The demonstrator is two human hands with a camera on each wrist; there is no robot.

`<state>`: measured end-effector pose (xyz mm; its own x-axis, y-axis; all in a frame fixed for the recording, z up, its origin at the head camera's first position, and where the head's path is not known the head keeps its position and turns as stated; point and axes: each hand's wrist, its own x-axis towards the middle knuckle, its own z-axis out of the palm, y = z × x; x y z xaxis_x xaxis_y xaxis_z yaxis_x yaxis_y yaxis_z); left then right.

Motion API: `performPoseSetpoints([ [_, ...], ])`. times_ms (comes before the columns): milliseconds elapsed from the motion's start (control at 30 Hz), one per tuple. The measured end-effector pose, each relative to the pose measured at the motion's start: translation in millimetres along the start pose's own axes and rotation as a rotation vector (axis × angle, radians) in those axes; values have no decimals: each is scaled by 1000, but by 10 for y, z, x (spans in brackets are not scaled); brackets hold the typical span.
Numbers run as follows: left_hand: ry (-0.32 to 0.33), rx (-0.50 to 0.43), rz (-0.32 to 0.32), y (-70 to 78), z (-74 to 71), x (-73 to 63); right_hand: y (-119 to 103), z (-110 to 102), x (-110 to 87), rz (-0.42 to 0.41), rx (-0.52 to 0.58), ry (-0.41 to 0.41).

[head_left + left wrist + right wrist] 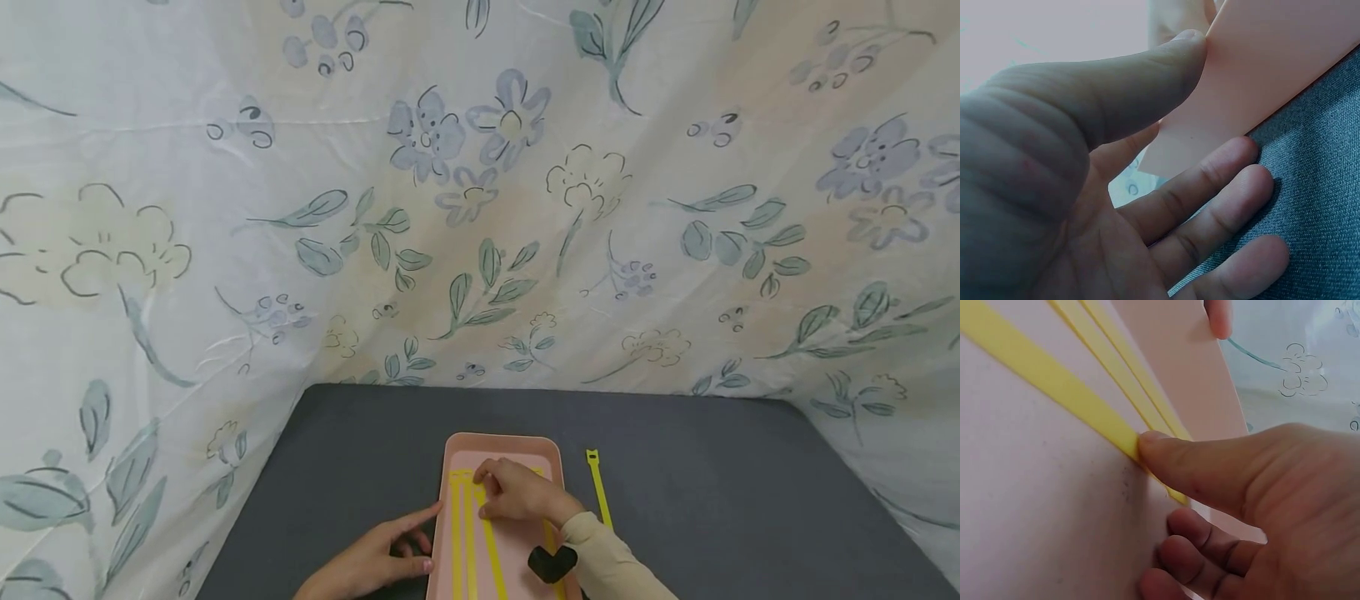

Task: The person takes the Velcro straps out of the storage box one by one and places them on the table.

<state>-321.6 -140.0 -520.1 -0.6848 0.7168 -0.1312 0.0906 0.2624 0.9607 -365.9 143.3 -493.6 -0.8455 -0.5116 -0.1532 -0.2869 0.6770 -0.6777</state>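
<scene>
A pink tray [517, 558] lies lengthwise before me. My left hand [382, 554] rests against its left side, the index fingertip and thumb touching the wall. In the left wrist view, the thumb is at the edge of the tray [1210, 119] and the other fingers [1229, 206] extend loosely over the grey cloth. Inside the tray, my right hand [517, 490] pinches a yellow strap-like cable tie [492, 554] near its far end. The right wrist view shows the thumb [1172, 456] on this cable tie [1054, 387]; that hand's other fingers curl beyond its end.
Two more yellow cable ties [456, 533] lie side by side along the tray's left. Another yellow tie [550, 533] is at the right, partly hidden by the sleeve [611, 554]. One slotted-head tie [598, 487] lies on the dark grey table [712, 483]. Floral cloth [480, 250] hangs behind.
</scene>
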Motion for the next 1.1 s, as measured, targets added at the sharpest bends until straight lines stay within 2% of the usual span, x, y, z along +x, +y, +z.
performPoseSetpoints([
  [633, -4, -5, 4, 0, 13, -1, 3, 62, -38, 32, 40, 28],
  [900, 0, -8, -21, 32, 26, 19, 16, 24, -16, 50, -8, 13],
  [1100, 8, -1, -36, 37, 35, 33, 34, 41, -21, 61, -37, 63],
])
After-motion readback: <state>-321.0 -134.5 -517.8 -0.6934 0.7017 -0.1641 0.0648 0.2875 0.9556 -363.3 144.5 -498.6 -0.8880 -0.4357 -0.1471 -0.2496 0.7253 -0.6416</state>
